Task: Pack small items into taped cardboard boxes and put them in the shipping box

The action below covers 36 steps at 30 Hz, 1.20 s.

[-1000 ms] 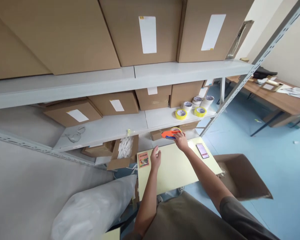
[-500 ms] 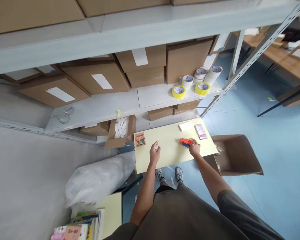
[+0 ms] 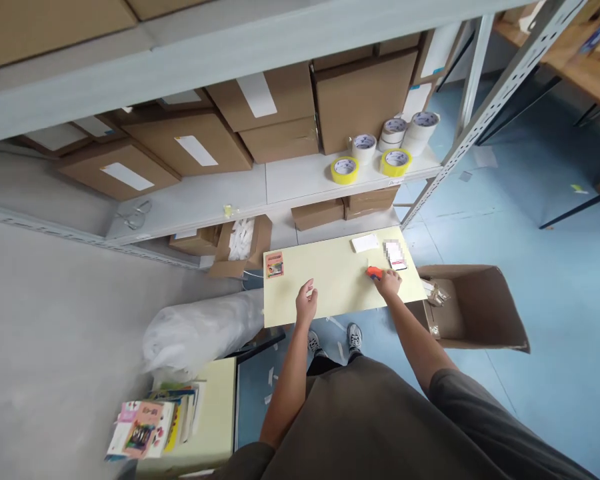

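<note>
My right hand (image 3: 389, 284) rests on the pale yellow table (image 3: 330, 293) near its right end, fingers wrapped round an orange tape dispenser (image 3: 373, 272) that lies on the tabletop. My left hand (image 3: 306, 303) hovers over the table's near edge, fingers loosely curled and apart, holding nothing. A small colourful card (image 3: 275, 265) lies at the table's left. A phone (image 3: 395, 255) and a white slip (image 3: 365, 243) lie at the far right, just beyond the dispenser.
Grey metal shelving holds cardboard boxes (image 3: 190, 143) and several tape rolls (image 3: 387, 143). An open cardboard box (image 3: 473, 307) sits on the blue floor at the right. A white plastic bag (image 3: 200, 330) and a stack of books (image 3: 150, 423) on a second table lie left.
My right hand brought the orange tape dispenser down from shelf height onto the table's right end. The view tilted downward. My left hand stayed over the table.
</note>
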Each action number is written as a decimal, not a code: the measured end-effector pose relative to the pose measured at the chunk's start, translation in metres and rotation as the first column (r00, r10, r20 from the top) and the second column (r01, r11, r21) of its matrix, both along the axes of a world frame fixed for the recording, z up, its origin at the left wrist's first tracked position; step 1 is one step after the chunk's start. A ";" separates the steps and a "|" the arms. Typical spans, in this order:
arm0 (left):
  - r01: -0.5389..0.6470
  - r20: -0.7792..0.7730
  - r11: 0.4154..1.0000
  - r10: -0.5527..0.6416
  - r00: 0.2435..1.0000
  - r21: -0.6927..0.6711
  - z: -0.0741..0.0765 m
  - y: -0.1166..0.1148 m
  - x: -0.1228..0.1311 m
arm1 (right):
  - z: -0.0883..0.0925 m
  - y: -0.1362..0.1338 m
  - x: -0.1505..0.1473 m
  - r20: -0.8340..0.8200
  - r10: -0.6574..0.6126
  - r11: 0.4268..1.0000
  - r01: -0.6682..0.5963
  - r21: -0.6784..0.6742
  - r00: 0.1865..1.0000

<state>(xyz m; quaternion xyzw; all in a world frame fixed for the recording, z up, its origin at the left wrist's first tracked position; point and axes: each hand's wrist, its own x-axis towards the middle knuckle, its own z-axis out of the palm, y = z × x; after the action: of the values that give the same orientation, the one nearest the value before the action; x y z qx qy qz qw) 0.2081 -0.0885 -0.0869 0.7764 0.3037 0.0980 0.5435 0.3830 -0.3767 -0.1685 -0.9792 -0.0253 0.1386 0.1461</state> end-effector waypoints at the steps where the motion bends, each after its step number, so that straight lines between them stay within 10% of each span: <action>1: -0.021 0.006 1.000 0.020 1.000 0.011 0.004 0.004 -0.002 | 0.007 0.010 0.001 0.046 0.037 0.997 -0.040 0.059 0.998; 9: -0.227 0.109 0.974 0.224 0.969 0.013 0.036 0.065 -0.044 | 0.073 0.156 -0.004 0.336 0.295 0.798 -0.424 0.428 0.894; 16: -0.465 0.165 0.882 0.471 0.867 -0.077 0.043 0.151 -0.143 | 0.104 0.324 -0.093 0.419 0.564 0.517 -0.700 0.493 0.712; 27: -0.797 0.121 0.603 0.795 0.595 -0.039 0.002 0.289 -0.369 | 0.097 0.533 -0.292 0.300 0.869 0.237 -0.862 0.448 0.394; 31: -0.767 0.056 0.640 0.765 0.642 0.050 -0.017 0.352 -0.414 | 0.083 0.585 -0.333 0.207 0.916 0.239 -0.883 0.403 0.343; 36: -0.665 -0.032 0.733 0.675 0.737 0.141 -0.040 0.418 -0.412 | 0.059 0.628 -0.371 0.028 0.975 0.195 -0.910 0.365 0.220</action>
<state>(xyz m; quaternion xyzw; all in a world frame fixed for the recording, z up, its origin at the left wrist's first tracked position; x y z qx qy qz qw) -0.2039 0.3298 -0.1269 0.6493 0.5781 0.2737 0.4113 0.0125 0.2516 -0.1095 -0.6971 -0.6281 0.2954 0.1797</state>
